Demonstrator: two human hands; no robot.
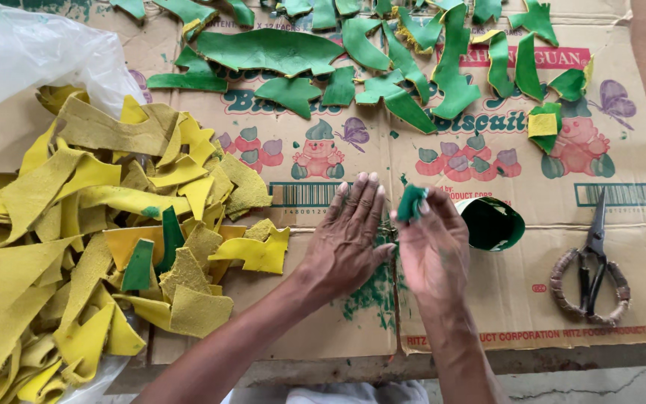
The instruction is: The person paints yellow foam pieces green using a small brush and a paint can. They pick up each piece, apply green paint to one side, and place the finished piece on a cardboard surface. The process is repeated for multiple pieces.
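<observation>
Right hand [434,251]: centre of frame, fingers [422,212] pinched shut on a small green sponge [411,202], which sticks up above the fingertips. Left hand [347,241]: just beside it, flat, fingers spread, palm down on the cardboard sheet [323,329], holding nothing. Small paint tin [492,223]: green inside, directly right of the right hand. Scissors [591,262]: lower right. Yellow leather scraps [106,224]: heaped at left. Green-painted scraps [353,52]: spread along the top.

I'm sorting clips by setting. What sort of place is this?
Probably a small handcraft workbench: yellow scraps heaped at one side, green-painted pieces spread on flattened cardboard, and scissors with wrapped handles.
</observation>
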